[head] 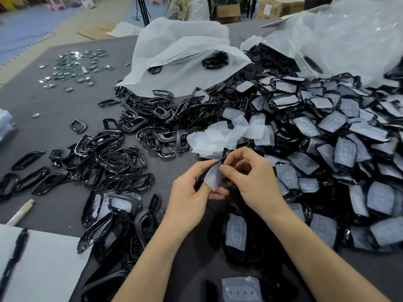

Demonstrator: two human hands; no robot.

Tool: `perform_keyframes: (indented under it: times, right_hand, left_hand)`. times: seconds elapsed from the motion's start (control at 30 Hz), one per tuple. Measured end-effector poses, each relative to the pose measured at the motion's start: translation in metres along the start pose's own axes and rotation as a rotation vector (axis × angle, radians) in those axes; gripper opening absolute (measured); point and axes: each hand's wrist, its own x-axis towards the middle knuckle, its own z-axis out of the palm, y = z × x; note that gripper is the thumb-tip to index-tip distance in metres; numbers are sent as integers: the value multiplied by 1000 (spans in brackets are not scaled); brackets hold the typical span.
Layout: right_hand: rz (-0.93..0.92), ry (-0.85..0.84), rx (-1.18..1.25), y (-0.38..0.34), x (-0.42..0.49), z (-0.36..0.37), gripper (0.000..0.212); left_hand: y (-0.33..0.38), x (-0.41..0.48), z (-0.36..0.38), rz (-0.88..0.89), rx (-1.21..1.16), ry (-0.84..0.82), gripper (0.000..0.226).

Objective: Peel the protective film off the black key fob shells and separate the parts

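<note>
My left hand [187, 192] grips a black key fob shell [200, 178] at the table's middle front. A whitish protective film [212, 176] stands half lifted off the shell, and my right hand [250, 177] pinches its top edge between thumb and forefinger. To the right lies a big heap of film-covered shells [340, 149]. Just beyond my hands sits a small pile of peeled films [222, 136]. Bare black frames [130, 153] spread out to the left.
Two open plastic bags [185, 59] with more shells lie at the back. Small green circuit boards [76, 66] are scattered far left. A white notepad [43, 269] with a black pen [15, 256] lies front left, beside a white marker [20, 212]. A loose film [241, 289] rests near the front edge.
</note>
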Motion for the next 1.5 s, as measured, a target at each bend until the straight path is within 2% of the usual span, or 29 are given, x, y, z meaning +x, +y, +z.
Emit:
perform_keyframes:
  times: [0.37,0.57,0.73,0.87,0.93,1.03,1.13,1.37,1.5]
  right_hand:
    - [52,-15,37,-1,2,-2,22]
    - [90,-94,105,-3,4,-6,23]
    - [111,-153,166,-3,4,-8,23]
    - [79,-122,128,-1,4,-8,23]
    - [53,-101,97,-2,4,-9,23]
    - [22,-104,72,-4,5,-11,24]
    - [14,-110,64,-4,5,-11,25]
    - [106,-140,163,-3,4,-10,18]
    - [88,-174,175,-4,3,-8,12]
  left_hand:
    - [-1,-1,0,13,32,-6,43]
    - [1,-2,0,-14,3,-22,46]
    - [6,-3,-1,-44,-110,-56,31]
    - [9,-3,-1,-76,-211,-42,31]
    - [9,-3,0,-74,-198,-4,34]
    - [7,-2,2,-65,-153,25,22]
    - [4,-1,2,-58,-130,33,21]
    - [3,-1,0,-39,-106,56,22]
    - [4,-1,0,-32,-81,45,21]
